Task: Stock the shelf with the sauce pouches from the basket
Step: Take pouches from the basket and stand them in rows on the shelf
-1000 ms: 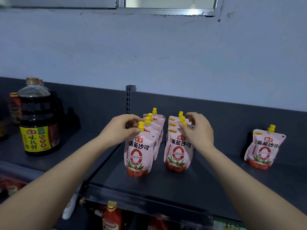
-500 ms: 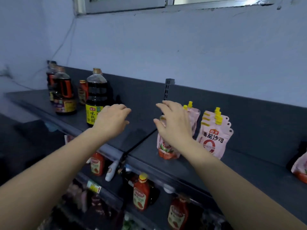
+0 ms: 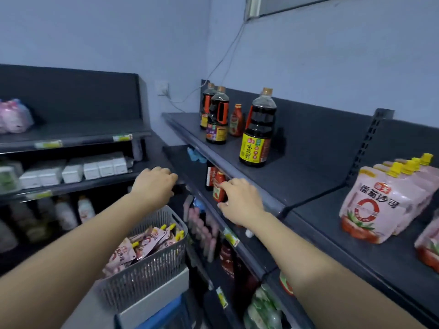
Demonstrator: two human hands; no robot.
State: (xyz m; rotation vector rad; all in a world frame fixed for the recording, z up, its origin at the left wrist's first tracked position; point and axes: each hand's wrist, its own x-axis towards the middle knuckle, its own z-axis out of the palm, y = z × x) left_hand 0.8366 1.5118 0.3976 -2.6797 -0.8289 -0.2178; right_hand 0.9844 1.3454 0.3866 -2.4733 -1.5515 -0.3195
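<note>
Pink sauce pouches point(image 3: 380, 203), frame right, are standing freed. Left hand point(image 3: 154, 184) and right hand point(image 3: 241, 201), empty and loose, are returning to basket point(image 3: 152, 271).

Moved: left hand point(image 3: 154, 184) and right hand point(image 3: 240, 203), 1 s ago on shelved pouches point(image 3: 377, 205), now clear of them, frame centre; basket point(image 3: 152, 274) newly visible lower left.

Person's two bare forearms point(image 3: 83, 248), smooth and slender, skin uncovered from wrists to the bottom edge of view, bare left hand point(image 3: 154, 184), bare right hand point(image 3: 240, 201), finer details softened by blur
</note>
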